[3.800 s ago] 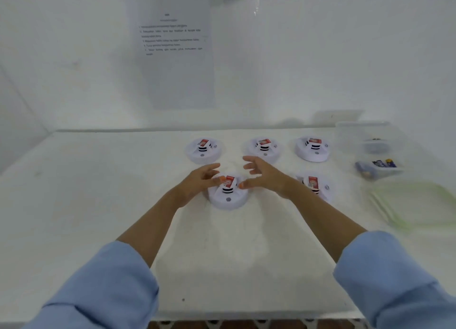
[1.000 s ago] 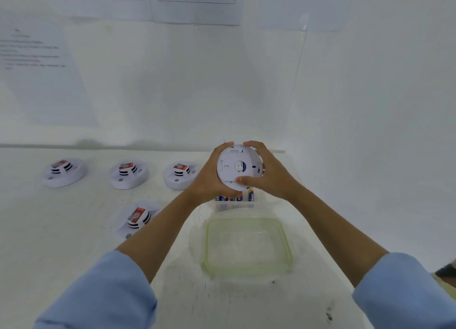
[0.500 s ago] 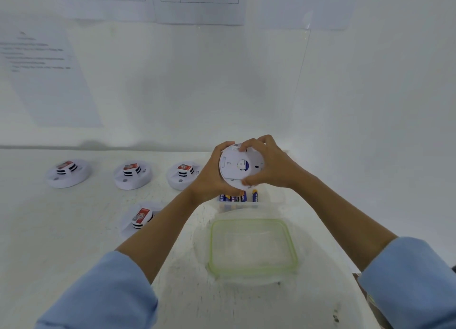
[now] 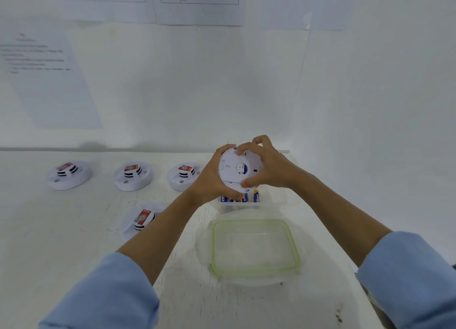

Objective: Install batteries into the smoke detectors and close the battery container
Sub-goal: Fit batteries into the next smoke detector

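Note:
I hold a round white smoke detector (image 4: 234,168) up in both hands, its back plate turned toward me. My left hand (image 4: 209,180) grips its left and lower rim. My right hand (image 4: 269,167) curls over its top and right edge, thumb pressed on the lower rim. Directly below, a clear battery container (image 4: 271,200) holds several blue and yellow batteries (image 4: 256,196), partly hidden by my hands. Its green-rimmed lid (image 4: 255,247) lies nearer me on the table.
Three white smoke detectors stand in a row at the back: left (image 4: 67,174), middle (image 4: 133,175), right (image 4: 182,177). Another detector (image 4: 142,219) sits nearer, partly behind my left forearm. The white wall and corner rise close behind the table.
I picked one detector off the table, turned its back toward me and carried it over the battery container. In the last second my right fingers have shifted up onto its top edge.

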{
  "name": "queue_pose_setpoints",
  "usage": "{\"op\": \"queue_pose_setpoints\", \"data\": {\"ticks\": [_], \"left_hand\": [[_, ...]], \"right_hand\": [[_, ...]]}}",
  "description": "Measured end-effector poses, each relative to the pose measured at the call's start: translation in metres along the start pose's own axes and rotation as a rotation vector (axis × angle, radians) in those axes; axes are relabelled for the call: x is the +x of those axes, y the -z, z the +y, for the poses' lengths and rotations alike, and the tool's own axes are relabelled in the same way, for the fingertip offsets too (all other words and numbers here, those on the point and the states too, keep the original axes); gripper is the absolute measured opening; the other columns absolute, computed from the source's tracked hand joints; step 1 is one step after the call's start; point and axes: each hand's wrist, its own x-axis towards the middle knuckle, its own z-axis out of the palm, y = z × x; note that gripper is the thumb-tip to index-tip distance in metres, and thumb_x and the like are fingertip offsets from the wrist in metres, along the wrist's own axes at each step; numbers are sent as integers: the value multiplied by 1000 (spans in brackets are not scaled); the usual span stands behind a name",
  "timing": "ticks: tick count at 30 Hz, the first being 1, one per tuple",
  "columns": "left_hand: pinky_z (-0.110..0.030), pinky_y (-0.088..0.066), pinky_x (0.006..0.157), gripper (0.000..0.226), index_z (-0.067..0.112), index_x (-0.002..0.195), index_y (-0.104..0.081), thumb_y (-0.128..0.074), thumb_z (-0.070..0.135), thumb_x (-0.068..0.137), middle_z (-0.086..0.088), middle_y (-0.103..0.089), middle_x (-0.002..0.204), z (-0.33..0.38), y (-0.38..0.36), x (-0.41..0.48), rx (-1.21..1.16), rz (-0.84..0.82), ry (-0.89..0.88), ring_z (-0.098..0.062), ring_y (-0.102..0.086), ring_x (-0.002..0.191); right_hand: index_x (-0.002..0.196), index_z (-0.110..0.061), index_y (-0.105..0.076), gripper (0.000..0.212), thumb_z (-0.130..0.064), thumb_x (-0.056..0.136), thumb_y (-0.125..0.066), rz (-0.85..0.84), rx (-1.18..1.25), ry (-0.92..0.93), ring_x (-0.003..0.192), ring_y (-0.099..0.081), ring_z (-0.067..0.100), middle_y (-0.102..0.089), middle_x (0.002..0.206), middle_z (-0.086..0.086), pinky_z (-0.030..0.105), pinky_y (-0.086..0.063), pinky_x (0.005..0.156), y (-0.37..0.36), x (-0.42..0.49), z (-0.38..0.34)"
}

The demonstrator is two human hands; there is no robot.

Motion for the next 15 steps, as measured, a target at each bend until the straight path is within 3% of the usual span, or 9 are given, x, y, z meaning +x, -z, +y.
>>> {"op": "queue_pose_setpoints", "data": {"ticks": [5,8,13,15], "left_hand": [[-18,-49,86,100,20,131,-31,-83,19,46,-2,-45,129,1,1,2,-12,5,-2,2,-51,112],[-16,-49,83,101,19,131,-31,-84,12,45,2,-46,126,1,2,3,-31,-1,1,5,-52,109],[-19,-48,90,100,21,131,-32,-83,21,45,1,-46,128,-2,0,0,-24,2,7,2,-50,113],[-18,-49,88,101,20,131,-30,-85,12,46,3,-46,127,-3,1,2,-16,11,2,4,-51,111]], "right_hand": [[120,-23,-49,69,-12,61,-83,-18,23,41,109,-45,25,-24,118,0,34,-53,86,4,4,-2],[121,-23,-49,70,-8,61,-83,-30,40,57,108,-44,22,-23,117,-1,29,-53,85,5,5,-1],[123,-23,-47,71,-10,62,-81,-47,3,66,106,-46,22,-23,119,-3,28,-53,81,2,1,0],[126,-24,-45,73,-16,63,-81,-14,-49,81,103,-48,21,-24,118,-5,26,-51,78,1,-2,-1]]}}
